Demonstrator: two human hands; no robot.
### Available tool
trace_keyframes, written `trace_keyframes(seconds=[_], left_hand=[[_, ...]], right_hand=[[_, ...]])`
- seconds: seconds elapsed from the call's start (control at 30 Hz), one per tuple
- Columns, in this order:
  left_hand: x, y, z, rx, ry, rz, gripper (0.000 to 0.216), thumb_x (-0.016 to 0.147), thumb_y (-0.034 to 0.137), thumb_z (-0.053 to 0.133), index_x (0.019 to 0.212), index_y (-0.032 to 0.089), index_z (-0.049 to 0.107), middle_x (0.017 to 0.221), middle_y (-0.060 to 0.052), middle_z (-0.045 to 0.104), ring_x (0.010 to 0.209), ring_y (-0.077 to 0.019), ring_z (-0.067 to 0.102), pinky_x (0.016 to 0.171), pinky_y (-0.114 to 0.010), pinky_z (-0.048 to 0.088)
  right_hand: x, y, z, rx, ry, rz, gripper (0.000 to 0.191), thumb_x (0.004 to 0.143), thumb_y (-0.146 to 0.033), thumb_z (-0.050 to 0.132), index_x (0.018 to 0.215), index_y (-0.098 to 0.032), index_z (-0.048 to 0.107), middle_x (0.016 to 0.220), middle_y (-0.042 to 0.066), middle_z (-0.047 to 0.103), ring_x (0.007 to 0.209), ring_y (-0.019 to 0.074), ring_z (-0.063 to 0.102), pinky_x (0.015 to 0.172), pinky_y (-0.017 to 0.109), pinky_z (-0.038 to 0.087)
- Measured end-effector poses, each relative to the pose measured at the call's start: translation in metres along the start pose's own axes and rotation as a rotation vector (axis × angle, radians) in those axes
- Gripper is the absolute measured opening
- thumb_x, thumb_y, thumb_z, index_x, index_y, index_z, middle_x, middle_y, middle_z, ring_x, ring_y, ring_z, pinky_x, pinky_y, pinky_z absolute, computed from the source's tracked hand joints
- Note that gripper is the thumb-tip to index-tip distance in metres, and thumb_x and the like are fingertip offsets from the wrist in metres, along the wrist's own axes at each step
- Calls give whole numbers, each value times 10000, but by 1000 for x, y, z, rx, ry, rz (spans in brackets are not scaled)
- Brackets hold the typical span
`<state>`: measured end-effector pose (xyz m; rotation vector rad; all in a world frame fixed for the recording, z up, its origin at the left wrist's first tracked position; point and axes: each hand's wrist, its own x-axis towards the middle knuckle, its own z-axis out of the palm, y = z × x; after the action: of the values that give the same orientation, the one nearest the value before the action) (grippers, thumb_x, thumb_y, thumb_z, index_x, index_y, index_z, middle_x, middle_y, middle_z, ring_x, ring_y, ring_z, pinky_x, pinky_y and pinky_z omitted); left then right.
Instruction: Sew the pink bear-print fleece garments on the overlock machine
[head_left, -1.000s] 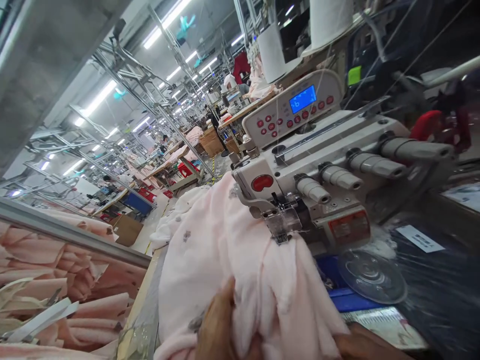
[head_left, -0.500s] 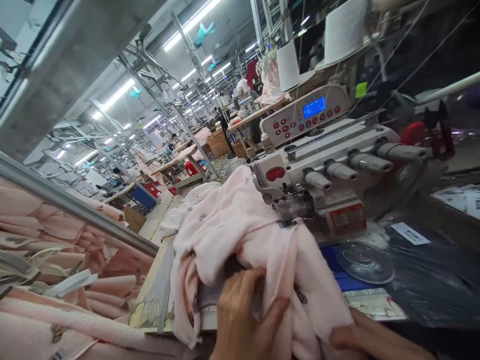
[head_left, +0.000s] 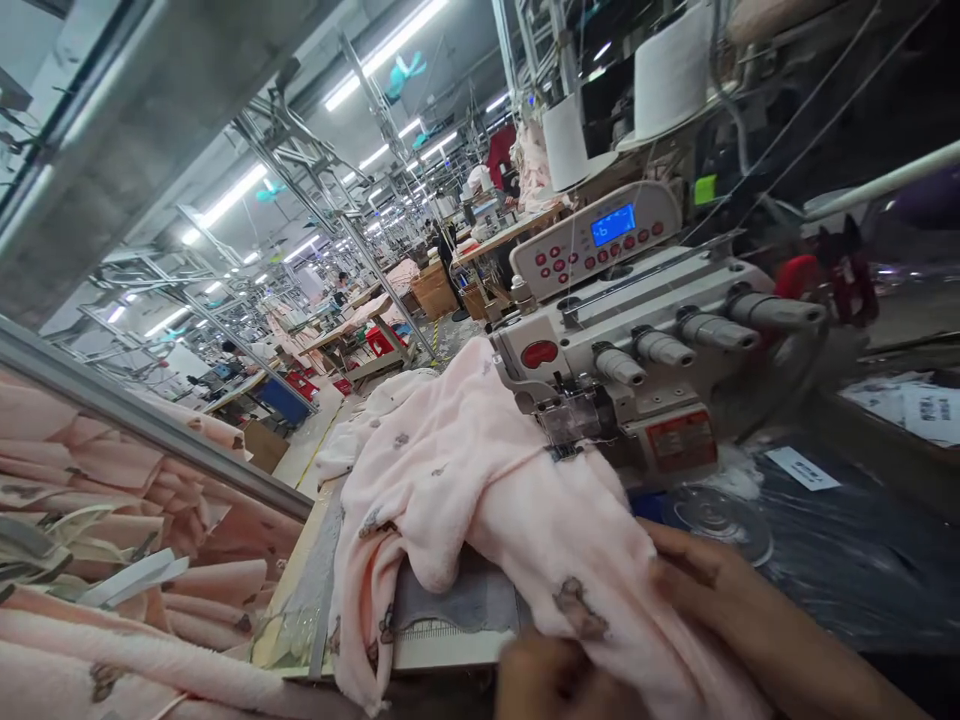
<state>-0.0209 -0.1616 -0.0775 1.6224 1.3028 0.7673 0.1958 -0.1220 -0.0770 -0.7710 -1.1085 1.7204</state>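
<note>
Lying well out to the left of the hands, a stack of folded pink pieces (head_left: 112, 500) is being kept behind a metal rail (head_left: 150, 425), with further pieces blurred at the picture's lower edge. Nearer in, a pink fleece garment (head_left: 480, 480) is being spread across the table edge (head_left: 300, 590), its upper part being fed under the presser foot (head_left: 566, 425) of the sewing machine (head_left: 637, 350), which stands beyond the hands. The left hand (head_left: 559, 680) is being held at the garment's near edge, at the bottom of the picture; it is cut off and blurred, so whether it is gripping the cloth cannot be told. The right hand (head_left: 701, 585) is being laid on the garment's right side, fingers bent and pressing into the fleece; a closed grip cannot be confirmed. The cloth is judged to be light, soft and limp, likely to bunch and slide on the smooth table, so it is best being taken at the seam edge just ahead of the foot, held flat. Just beyond the right hand a clear disc (head_left: 716, 515) is being blurred against dark plastic sheeting; the needle itself is being hidden by the guard
</note>
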Motion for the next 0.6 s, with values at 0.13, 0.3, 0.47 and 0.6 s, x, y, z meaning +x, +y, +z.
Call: trace_keyframes(seconds=[0.13,0.3,0.47,0.6], left_hand=[[36,1,-14,-292,498,-104,655,809,710,653,1192,179,681,1264,-153,675,1166,-333,635,791,-368,618],[41,24,-22,-626,528,-54,825,644,480,893,1358,203,589,1422,-143,601,1351,-325,544,1066,-357,527],[22,55,-55,-711,472,-165,891,708,325,874,1487,312,442,1382,-93,641,1127,-289,704,936,-368,610],[32,57,-91,-461,581,-97,823,632,398,919,1352,170,593,1194,-132,729,1013,-306,733,858,-372,632]], right_hand=[[12,1,4,-141,28,-68,396,802,-555,834,994,-211,787,955,39,729,1006,296,654,818,271,512],[12,2,3,-72,120,-23,578,897,-711,647,697,-168,660,719,23,617,702,188,575,628,224,466],[1,7,-5,-103,182,-31,546,850,-661,741,692,-143,670,701,28,573,668,166,512,584,219,414],[2,15,-3,-116,261,-71,556,871,-697,674,714,-163,675,591,-4,479,513,140,449,466,224,363]])
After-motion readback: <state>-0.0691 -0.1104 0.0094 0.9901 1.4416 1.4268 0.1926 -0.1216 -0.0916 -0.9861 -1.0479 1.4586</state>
